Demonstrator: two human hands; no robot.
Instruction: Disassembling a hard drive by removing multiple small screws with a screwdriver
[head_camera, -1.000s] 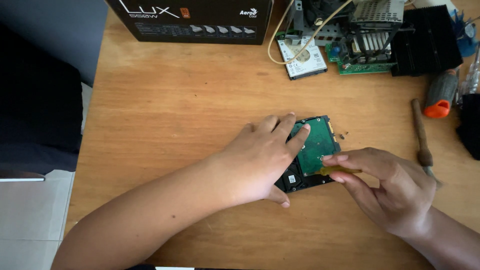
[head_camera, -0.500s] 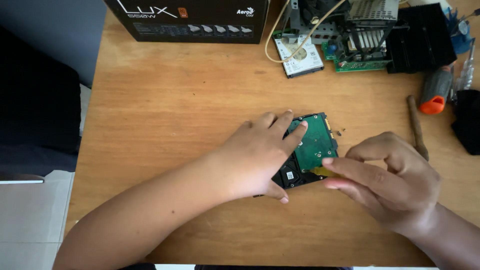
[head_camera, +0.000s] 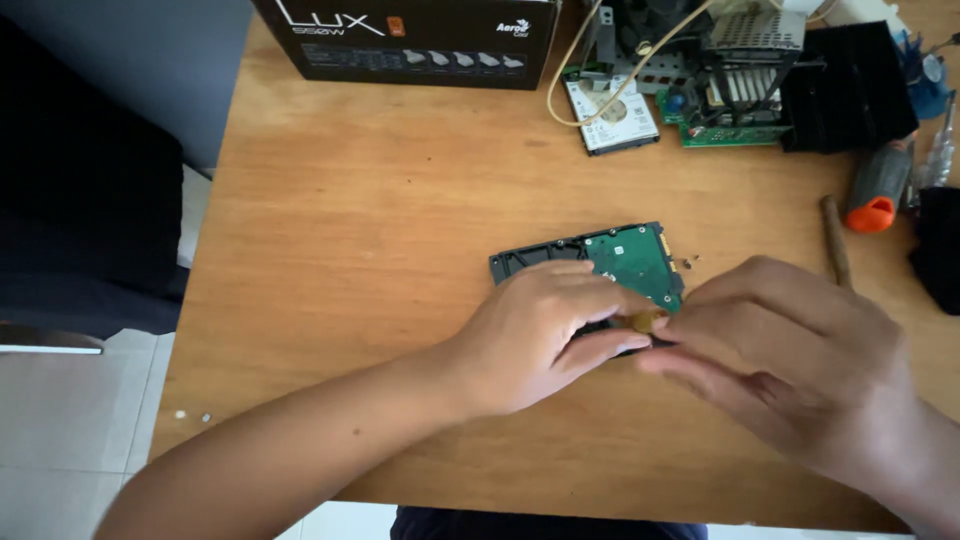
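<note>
The left hand (head_camera: 535, 340) presses flat, fingers spread, on the hard drive (head_camera: 590, 270) mid-table (head_camera: 380, 220). The right hand (head_camera: 790, 370) pinches a small brownish tool (head_camera: 642, 321) at the green circuit board (head_camera: 635, 262), which is still mounted; loose screws (head_camera: 687, 263) lie beside it.

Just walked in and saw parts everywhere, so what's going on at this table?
A person is working on a hard drive lying circuit-board side up on the wooden table. The left hand presses it flat. The right hand pinches a small yellowish tool handle at the green board's near edge. Tiny screws lie beside it.
</note>
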